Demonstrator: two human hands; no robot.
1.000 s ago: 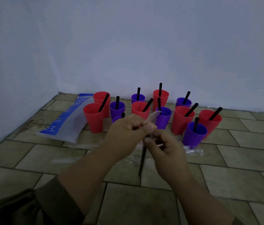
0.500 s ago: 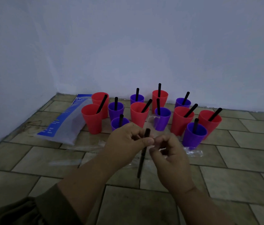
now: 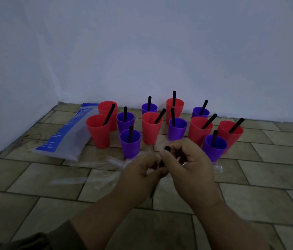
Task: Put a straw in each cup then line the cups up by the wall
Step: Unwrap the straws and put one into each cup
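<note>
Several red and purple cups stand clustered on the tiled floor close to the wall, among them a front purple cup [image 3: 130,143] and a middle red cup [image 3: 151,129]. Black straws stick out of nearly all of them. The back-left red cup [image 3: 106,107] shows no straw of its own. In front of the cluster both hands hold one black straw [image 3: 167,148] upright. My right hand [image 3: 190,165] pinches it near its top end, while my left hand [image 3: 140,171] curls round it lower down. The straw's lower end pokes out below the hands.
A blue and white plastic bag [image 3: 66,136] lies left of the cups. Clear wrapper strips [image 3: 106,162] lie on the floor by my left hand, and another clear scrap [image 3: 217,168] lies right of my right hand. Walls meet in a corner at the back left.
The clear wrapper that covered the straw's top a second ago has come off that end. Both hands shifted right and my right hand moved up to pinch the bared top.
</note>
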